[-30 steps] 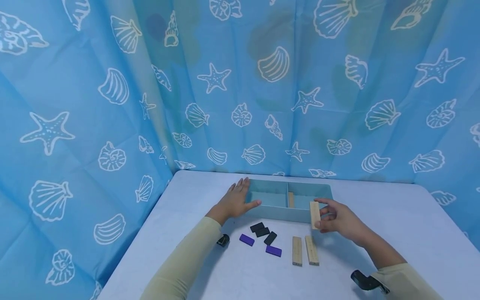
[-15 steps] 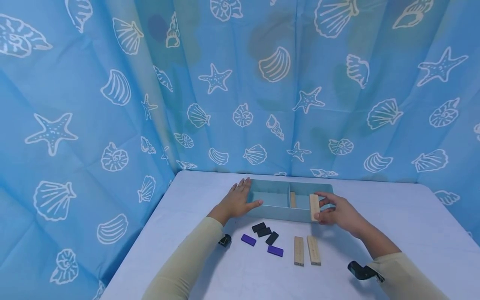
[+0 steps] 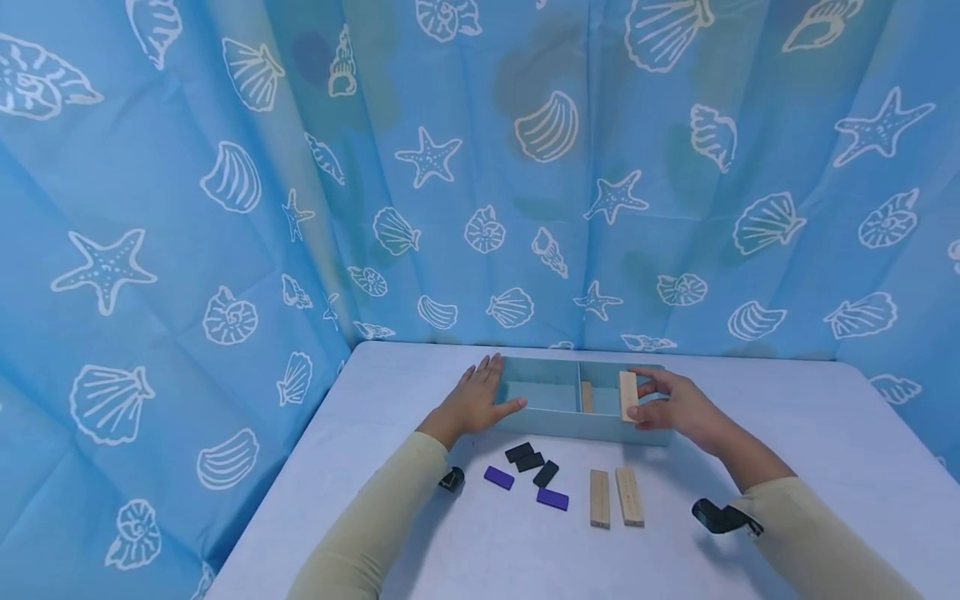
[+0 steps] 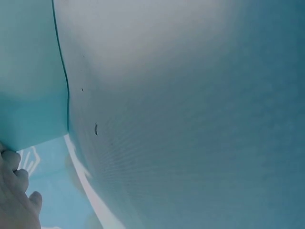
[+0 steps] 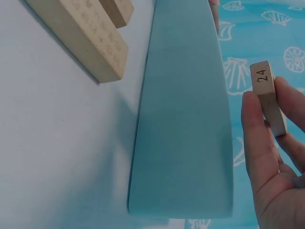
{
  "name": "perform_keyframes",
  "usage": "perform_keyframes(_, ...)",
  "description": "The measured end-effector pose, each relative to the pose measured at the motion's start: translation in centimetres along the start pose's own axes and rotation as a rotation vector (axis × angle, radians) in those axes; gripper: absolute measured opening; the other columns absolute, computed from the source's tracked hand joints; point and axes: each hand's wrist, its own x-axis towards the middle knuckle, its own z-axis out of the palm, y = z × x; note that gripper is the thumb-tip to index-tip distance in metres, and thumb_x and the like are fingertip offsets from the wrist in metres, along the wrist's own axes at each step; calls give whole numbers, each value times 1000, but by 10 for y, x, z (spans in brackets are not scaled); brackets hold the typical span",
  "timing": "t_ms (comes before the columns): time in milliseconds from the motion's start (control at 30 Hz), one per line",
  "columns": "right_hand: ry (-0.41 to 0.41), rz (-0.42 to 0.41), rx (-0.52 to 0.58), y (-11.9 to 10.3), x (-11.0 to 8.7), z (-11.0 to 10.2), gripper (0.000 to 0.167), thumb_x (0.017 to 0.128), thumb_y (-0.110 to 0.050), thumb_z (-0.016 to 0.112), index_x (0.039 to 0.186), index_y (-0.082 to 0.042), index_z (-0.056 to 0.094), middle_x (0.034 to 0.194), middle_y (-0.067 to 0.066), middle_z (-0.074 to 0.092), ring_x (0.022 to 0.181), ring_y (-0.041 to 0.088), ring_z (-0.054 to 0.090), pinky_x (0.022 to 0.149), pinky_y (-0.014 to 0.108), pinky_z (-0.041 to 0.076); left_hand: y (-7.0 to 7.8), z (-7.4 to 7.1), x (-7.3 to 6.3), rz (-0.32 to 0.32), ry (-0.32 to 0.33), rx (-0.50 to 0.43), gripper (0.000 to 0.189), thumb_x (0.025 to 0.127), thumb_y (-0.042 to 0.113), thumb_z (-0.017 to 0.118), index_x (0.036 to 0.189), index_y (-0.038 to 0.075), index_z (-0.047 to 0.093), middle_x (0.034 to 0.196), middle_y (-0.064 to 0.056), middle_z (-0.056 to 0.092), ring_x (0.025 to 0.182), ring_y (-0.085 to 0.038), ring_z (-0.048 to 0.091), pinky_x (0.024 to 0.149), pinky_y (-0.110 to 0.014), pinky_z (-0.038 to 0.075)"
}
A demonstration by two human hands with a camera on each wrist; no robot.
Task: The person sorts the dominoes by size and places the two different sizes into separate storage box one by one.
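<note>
My right hand (image 3: 671,404) pinches a wooden block (image 3: 628,397) between thumb and fingers, over the right compartment of a teal divided box (image 3: 577,427). In the right wrist view, the held block (image 5: 267,95) shows "24" on its end. Another wooden block (image 3: 587,397) lies inside the right compartment beside the divider. My left hand (image 3: 474,400) rests with spread fingers against the left end of the box, thumb along its near rim; the left wrist view catches only its fingers (image 4: 21,183). Two more wooden blocks, a left one (image 3: 599,499) and a right one (image 3: 630,497), lie in front of the box.
Several black pieces (image 3: 529,462) and two purple pieces, one left (image 3: 498,477) and one right (image 3: 552,499), lie on the white table (image 3: 465,558) between the forearms. A blue shell-print curtain (image 3: 480,167) hangs directly behind the table.
The right hand has carried its block up and away from the front of the box to above the right compartment. The left hand stays against the box.
</note>
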Motion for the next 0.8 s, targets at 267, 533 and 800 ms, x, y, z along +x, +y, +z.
perform_keyframes(267,3,29,30,-5,13,-1,86,84,-16,78,152,-3,27,127,24,45,95,28,65,81,40,56,2,-2,0,1,-1,18,103,88,79,30,156,5,6,162,-9,8,147,-27,7,117,-45,9)
perform_keyframes(533,16,62,39,1,33,1,87,84,-15,78,152,-4,26,130,24,43,98,29,64,81,39,56,3,-4,-2,-4,2,-16,97,92,70,40,156,4,8,162,-11,10,147,-26,6,117,-46,8)
perform_keyframes(800,40,115,-35,4,44,8,76,85,-13,76,147,5,34,125,23,49,99,28,64,81,37,56,4,-4,-1,0,-6,-17,97,92,70,39,156,4,6,161,-12,10,147,-26,5,117,-46,8)
